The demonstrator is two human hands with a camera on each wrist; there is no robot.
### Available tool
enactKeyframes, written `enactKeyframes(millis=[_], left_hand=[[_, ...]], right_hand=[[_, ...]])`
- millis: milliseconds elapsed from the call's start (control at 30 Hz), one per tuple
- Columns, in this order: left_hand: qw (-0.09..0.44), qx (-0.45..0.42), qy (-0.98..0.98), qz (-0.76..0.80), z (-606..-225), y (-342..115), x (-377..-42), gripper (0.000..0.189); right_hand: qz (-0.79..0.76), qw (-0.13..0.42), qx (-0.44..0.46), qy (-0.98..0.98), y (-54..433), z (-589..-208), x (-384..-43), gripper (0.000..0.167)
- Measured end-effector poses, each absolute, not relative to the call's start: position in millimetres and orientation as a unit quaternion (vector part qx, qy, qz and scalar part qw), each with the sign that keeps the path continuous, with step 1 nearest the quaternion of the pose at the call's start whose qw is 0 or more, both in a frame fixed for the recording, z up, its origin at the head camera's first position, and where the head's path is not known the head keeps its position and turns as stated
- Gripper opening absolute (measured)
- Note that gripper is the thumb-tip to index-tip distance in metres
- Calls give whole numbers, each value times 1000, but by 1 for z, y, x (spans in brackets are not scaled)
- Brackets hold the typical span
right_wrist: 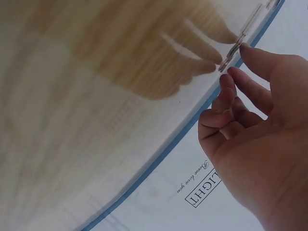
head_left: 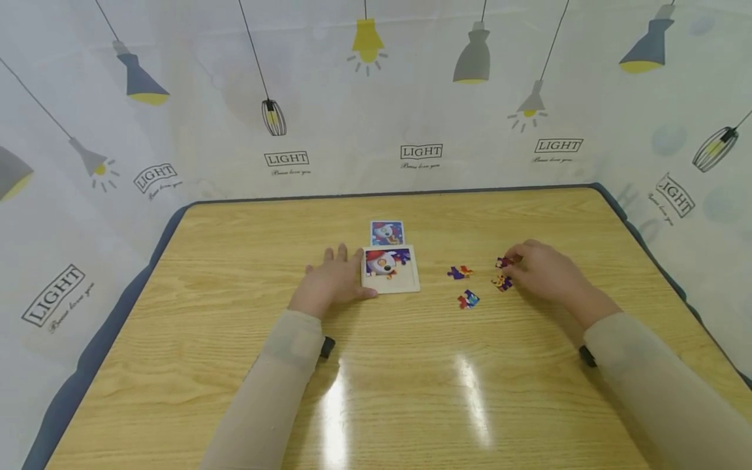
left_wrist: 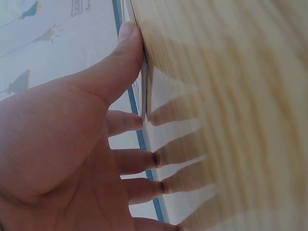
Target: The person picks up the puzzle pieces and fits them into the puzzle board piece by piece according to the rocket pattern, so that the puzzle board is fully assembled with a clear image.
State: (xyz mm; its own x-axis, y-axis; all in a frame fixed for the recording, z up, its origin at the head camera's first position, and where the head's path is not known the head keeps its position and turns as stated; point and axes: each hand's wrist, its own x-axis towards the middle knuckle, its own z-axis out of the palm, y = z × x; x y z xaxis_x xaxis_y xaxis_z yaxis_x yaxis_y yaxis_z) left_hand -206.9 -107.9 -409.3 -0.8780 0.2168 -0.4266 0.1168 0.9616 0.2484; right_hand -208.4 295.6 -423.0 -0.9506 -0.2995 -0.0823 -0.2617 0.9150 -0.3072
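1. Lying just left of the fingers of the right hand, a dark puzzle piece sits toward the right edge of the table, its long axis partly hidden.
2. That hand is nearer; whether its fingers clamp the piece, I cannot tell.
3. Well leftward lies the puzzle tray, beside the left hand, whose fingers spread apart.

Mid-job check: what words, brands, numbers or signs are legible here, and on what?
"LIGHT": boxed, repeated across the wall covering.
"love you": script under the boxes, same covering; the word before it is too blurred to read surely.
Pale letter-like marks at the covering's right: too faint to confirm.
Puzzle tray, picture card, loose pieces: no readable text.
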Motion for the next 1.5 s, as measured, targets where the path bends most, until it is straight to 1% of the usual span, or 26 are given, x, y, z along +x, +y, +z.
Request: enactKeyframes(millis=[200, 367, 467, 533, 767, 933, 1067, 1500], left_hand=[[231, 86, 963, 106, -410, -108, -207, 102], [231, 88, 964, 104, -410, -108, -207, 102], [230, 90, 964, 101, -410, -108, -206, 102], [231, 90, 964, 100, -409, -108, -206, 102], [231, 92, 964, 97, -407, -108, -205, 102], [231, 95, 964, 94, -407, -108, -205, 100], [231, 95, 964, 94, -407, -108, -206, 101], [234, 94, 963, 95, -409, -108, -207, 100]], right_hand=[[-164, 65, -159, 971, 296, -424, -211, 31], [-173, 64, -154, 971, 296, -425, -213, 34], [-164, 70, -142, 974, 295, -427, -215, 45], [-165, 79, -136, 974, 294, -428, -217, 49], [-193, 100, -130, 967, 292, -427, -217, 44], [-176, 96, -117, 973, 293, -428, -218, 47], [-173, 97, -110, 974, 294, -429, -220, 45], [-139, 83, -157, 974, 297, -428, -219, 41]])
